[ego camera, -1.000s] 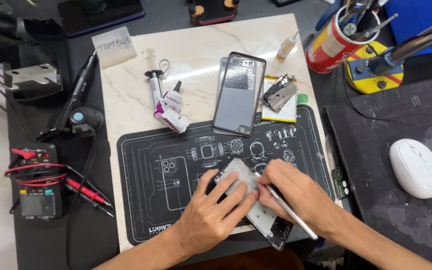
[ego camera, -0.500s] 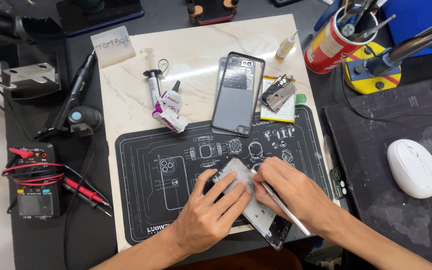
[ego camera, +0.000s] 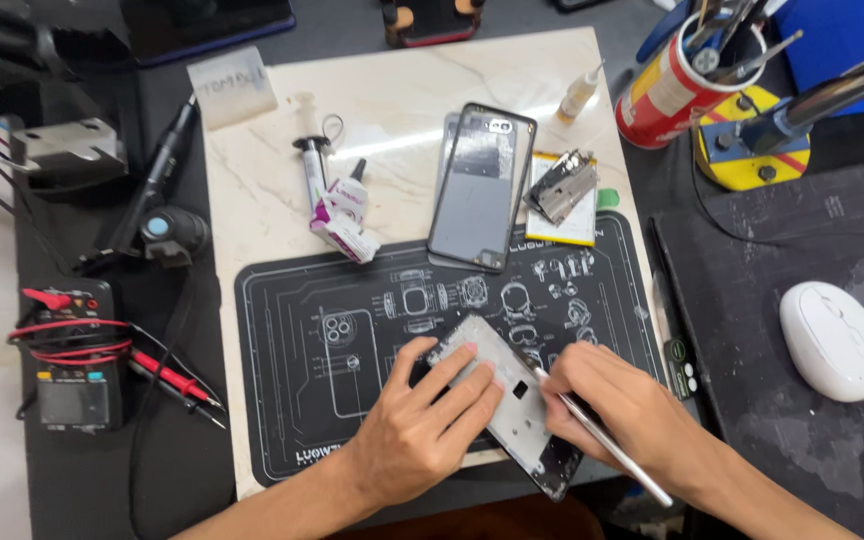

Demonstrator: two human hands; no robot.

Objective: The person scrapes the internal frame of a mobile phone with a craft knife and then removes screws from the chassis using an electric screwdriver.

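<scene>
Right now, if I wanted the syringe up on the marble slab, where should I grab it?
Take the syringe by its barrel, across the middle, coming from its open left side. It lies flat, pointing toward you, with the small glue tube crowding its right side near the lower end.
</scene>
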